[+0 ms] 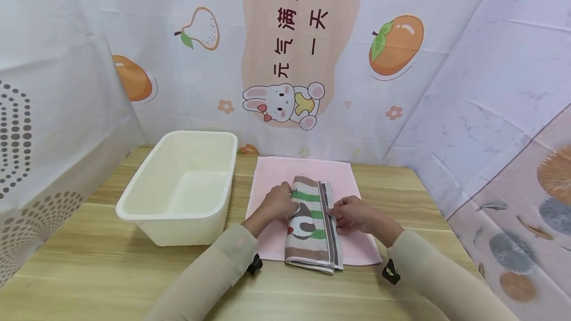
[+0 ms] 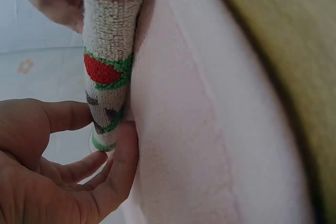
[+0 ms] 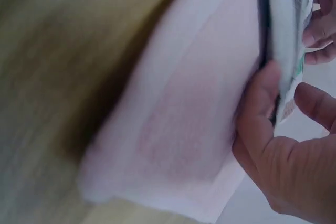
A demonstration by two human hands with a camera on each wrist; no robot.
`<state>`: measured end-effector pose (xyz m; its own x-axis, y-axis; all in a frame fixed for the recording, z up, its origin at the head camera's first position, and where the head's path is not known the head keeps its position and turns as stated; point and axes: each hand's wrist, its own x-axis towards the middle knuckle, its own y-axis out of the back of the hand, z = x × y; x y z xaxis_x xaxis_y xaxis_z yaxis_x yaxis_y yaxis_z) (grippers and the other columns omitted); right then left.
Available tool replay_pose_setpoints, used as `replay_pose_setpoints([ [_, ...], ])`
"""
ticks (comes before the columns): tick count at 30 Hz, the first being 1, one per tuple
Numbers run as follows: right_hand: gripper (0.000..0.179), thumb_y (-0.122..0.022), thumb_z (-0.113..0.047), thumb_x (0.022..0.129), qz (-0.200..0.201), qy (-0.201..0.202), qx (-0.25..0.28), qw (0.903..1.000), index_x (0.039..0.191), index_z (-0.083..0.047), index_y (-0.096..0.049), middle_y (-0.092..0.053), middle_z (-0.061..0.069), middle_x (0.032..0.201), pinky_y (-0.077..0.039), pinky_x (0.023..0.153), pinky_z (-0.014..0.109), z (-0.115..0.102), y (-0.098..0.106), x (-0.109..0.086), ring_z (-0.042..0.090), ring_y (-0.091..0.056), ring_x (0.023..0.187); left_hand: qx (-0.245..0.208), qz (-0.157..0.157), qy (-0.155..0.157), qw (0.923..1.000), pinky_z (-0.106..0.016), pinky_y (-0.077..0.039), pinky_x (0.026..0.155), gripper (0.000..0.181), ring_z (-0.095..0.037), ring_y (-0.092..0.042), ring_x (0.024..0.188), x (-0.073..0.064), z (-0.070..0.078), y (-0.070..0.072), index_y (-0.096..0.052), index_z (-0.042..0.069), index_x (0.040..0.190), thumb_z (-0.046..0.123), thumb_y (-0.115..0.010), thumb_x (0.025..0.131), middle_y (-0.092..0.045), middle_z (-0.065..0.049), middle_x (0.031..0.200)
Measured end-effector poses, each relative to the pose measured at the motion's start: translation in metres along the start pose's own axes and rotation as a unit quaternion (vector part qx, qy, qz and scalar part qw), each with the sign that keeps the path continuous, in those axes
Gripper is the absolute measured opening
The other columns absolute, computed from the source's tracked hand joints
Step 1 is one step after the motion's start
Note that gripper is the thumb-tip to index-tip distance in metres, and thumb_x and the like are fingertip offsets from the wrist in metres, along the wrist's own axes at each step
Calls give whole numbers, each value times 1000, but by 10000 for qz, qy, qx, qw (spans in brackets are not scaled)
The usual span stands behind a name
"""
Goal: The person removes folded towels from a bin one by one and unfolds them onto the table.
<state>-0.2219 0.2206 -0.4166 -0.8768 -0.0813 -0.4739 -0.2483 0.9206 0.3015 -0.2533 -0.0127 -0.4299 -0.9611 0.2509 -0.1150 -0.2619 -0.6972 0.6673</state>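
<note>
A folded striped towel (image 1: 310, 254), white with green and brown bands and a cartoon figure, lies on a flat pink towel (image 1: 272, 170). At its left folded edge my left hand (image 1: 277, 203) pinches the cloth. The left wrist view shows that hand's thumb and fingers (image 2: 123, 156) on both sides of the rounded fold, near a red patch. Across from it, my right hand (image 1: 354, 213) grips the right edge, where the layers and a dark grey stripe run. In the right wrist view its fingers (image 3: 260, 108) curl round these layered edges.
A deep cream plastic basin (image 1: 223, 207) stands at the left on the wooden table (image 1: 89, 261). Printed cloth hangs (image 1: 200, 88) close behind the table and along both sides.
</note>
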Motion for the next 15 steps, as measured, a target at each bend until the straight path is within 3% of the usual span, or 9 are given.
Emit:
replay_pose_setpoints([
  [3, 13, -66, -5, 97, 4, -11, 178, 9998, 99, -2, -53, -57, 5, 74, -56, 56, 26, 0, -4, -4, 14, -57, 59, -749, -260, 192, 9967, -32, -58, 55, 40, -24, -67, 67, 0, -5, 1, -52, -7, 125, 11, -65, 93, -62, -17, 98],
  [6, 14, -64, -4, 96, 17, -17, 220, 9998, 100, -1, -52, -56, 5, 74, -55, 56, 27, -1, -7, -8, 13, -57, 58, -1401, -543, 319, 9881, -32, -59, 57, 34, -24, -69, 69, -1, -7, 2, -53, -10, 124, 9, -58, 96, -64, -17, 95],
  [11, 42, -67, -9, 95, 260, 38, 213, 9994, 125, 6, -42, -53, 14, 98, -57, 66, 36, -4, -11, -10, 20, -60, 76, -2050, -1094, 588, 9708, -36, -61, 59, 22, -24, -69, 67, -6, -6, 6, -62, -9, 109, 9, -55, 99, -67, -17, 85],
  [13, 53, -67, -9, 96, 169, 45, 537, 9984, 134, 10, -35, -54, 17, 108, -57, 73, 37, -5, -12, -8, 22, -62, 85, -2245, -1352, 656, 9628, -36, -61, 59, 22, -24, -68, 68, -8, -7, 7, -64, -7, 107, 11, -55, 99, -68, -17, 86],
  [15, 53, -65, -9, 97, -54, 18, 854, 9963, 137, 15, -38, -60, 20, 114, -56, 78, 36, -6, -14, -7, 20, -65, 90, -2442, -1591, 657, 9543, -36, -61, 60, 23, -24, -68, 71, -8, -7, 7, -62, -6, 112, 13, -56, 100, -68, -16, 90],
])
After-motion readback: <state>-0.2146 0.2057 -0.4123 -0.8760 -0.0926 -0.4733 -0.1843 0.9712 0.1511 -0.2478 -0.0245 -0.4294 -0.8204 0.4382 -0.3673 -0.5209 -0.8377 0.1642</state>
